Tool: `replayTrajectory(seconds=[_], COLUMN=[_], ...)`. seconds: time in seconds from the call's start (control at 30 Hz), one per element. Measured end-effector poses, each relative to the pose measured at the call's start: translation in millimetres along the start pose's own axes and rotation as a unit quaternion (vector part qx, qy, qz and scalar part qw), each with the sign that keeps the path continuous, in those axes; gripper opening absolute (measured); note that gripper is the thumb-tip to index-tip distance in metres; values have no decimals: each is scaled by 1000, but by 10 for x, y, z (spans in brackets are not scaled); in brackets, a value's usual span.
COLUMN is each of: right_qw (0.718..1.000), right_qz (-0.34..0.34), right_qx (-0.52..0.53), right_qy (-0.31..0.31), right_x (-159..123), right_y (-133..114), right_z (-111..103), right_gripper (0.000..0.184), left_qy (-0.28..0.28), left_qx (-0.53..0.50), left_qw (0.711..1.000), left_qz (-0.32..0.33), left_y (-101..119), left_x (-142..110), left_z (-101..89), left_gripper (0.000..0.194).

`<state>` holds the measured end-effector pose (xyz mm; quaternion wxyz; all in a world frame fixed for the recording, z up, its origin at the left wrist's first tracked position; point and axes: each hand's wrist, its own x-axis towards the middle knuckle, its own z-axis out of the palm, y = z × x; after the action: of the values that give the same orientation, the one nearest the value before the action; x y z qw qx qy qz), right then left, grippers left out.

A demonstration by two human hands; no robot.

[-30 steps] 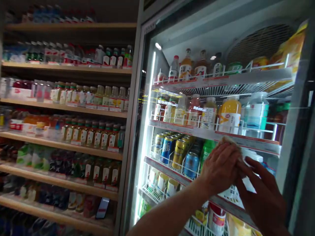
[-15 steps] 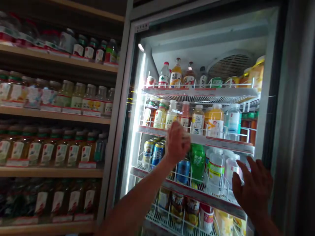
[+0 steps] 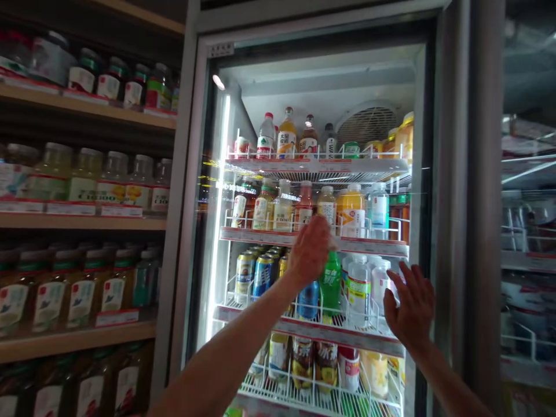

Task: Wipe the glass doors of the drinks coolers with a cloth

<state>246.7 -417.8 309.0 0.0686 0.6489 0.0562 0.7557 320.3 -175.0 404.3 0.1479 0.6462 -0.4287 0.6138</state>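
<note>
My left hand (image 3: pixel 309 248) is raised in front of the middle of a lit drinks fridge, seen from its back and blurred. Its fingers overlap the upper part of a green bottle (image 3: pixel 330 284); whether they touch it cannot be made out. My right hand (image 3: pixel 410 304), fingers spread and holding nothing, hovers at the lower right by clear bottles with a green-yellow label (image 3: pixel 358 289). Left of the green bottle stand a blue can (image 3: pixel 308 301) and yellow-and-blue cans (image 3: pixel 263 275). Above are an orange juice bottle (image 3: pixel 353 211) and a tea bottle (image 3: pixel 326 202).
Glass reflections cross the fridge front, framed by a metal left upright (image 3: pixel 176 231) and a right upright (image 3: pixel 463 231). Wooden shelves (image 3: pixel 82 222) with several rows of bottles stand at the left. Another lit shelf unit (image 3: pixel 527 260) shows at the far right.
The view has swung right, so the fridge and shelves sit further left. Against the fridge, my left hand has shifted right toward the green bottle. My right hand remains spread.
</note>
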Motion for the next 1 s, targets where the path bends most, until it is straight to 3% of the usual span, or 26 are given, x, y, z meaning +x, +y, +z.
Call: replayTrajectory(seconds=[0.07, 0.1, 0.13, 0.2, 0.27, 0.3, 0.37, 0.43, 0.47, 0.5, 0.53, 0.57, 0.6, 0.67, 0.73, 0.8, 0.83, 0.87, 0.93, 1.0], right_qw=[1000, 1000, 1000, 1000, 1000, 1000, 1000, 1000, 1000, 1000, 1000, 1000, 1000, 1000, 1000, 1000, 1000, 1000, 1000, 1000], right_qz=[-3, -3, -1, 6, 13, 14, 10, 6, 5, 4, 5, 7, 8, 10, 11, 8, 5, 3, -1, -3], right_qx=[1, 1, 0, -3, -7, -9, -9, -6, -4, -2, 0, 1, 3, 3, 3, 4, 5, 6, 7, 6], right_qy=[3, 4, 6, 8, 8, 8, 6, 4, 4, 3, 3, 3, 4, 6, 10, 11, 11, 12, 13, 13], right_x=[3, 6, 9, 15, 18, 18, 17, 15, 16, 18, 20, 21, 23, 22, 18, 12, 9, 8, 7, 8], right_y=[1, -3, -9, -27, -40, -43, -38, -27, -23, -21, -21, -23, -26, -31, -29, -21, -16, -11, -5, -3], right_z=[-4, -3, -1, 6, 12, 13, 8, -3, -9, -14, -18, -20, -19, -12, -1, 7, 8, 8, 5, 1], right_gripper=[34, 35, 34, 34, 34, 34, 34, 33, 33, 33, 33, 33, 33, 32, 33, 33, 33, 32, 32, 32], left_qy=[-96, -103, -73, 98, 165, 177, 118, 21, -52, -88, -83, -38, 42, 133, 191, 157, 115, 40, -32, 22], left_qx=[-17, -4, 22, 115, 135, 139, 133, 120, 121, 121, 122, 126, 141, 161, 165, 152, 145, 124, 105, 124], left_qw=[987, 984, 987, 988, 970, 966, 982, 992, 983, 972, 971, 979, 987, 977, 962, 971, 981, 990, 985, 990], left_qz=[124, 148, 141, -30, -115, -126, -69, 43, 126, 180, 188, 153, 58, -44, -109, -93, -49, 45, 130, 66], left_y=[139, 63, -93, -493, -713, -683, -373, 16, 129, 149, 73, -78, -271, -607, -678, -481, -350, -243, -201, -388], left_x=[-38, -64, -86, -101, -84, -79, -109, -202, -263, -325, -381, -428, -464, -519, -583, -677, -731, -782, -858, -885], left_z=[31, -42, -153, -387, -469, -423, -210, -1, 43, 29, -42, -157, -294, -528, -580, -451, -364, -295, -266, -372], left_gripper=[41, 40, 38, 37, 45, 49, 52, 54, 56, 54, 52, 48, 46, 49, 51, 52, 51, 51, 47, 46])
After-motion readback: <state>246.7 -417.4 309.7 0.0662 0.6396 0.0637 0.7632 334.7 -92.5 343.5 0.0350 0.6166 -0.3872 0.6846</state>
